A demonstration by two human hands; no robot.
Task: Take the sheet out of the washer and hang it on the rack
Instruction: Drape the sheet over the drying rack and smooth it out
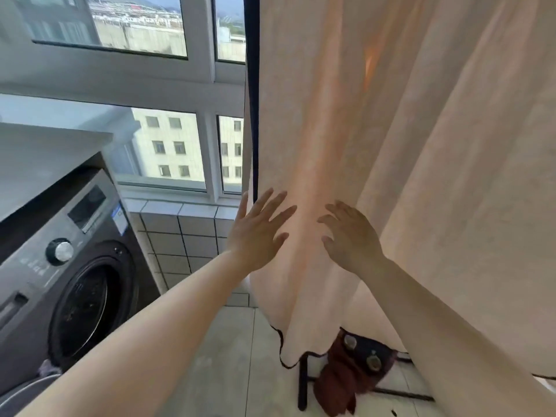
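Note:
A pale peach sheet (406, 130) with a dark piped edge hangs in long folds from above the frame down to near the floor. The rack's top is out of view; only dark bars of its base (302, 383) show beneath the sheet. My left hand (258, 233) is held flat with fingers spread against the sheet's left fold. My right hand (350, 236) lies flat with straight fingers on the same fold, just to the right. The dark grey front-load washer (69, 266) stands at the left, its round door facing me.
A tiled low wall (180, 236) and large windows (168, 145) lie behind the washer and sheet. A reddish-brown cloth item with buttons (352, 374) sits on the floor at the rack's base. A grey countertop (36, 158) tops the washer. Pale floor tiles (225, 356) lie below my arms.

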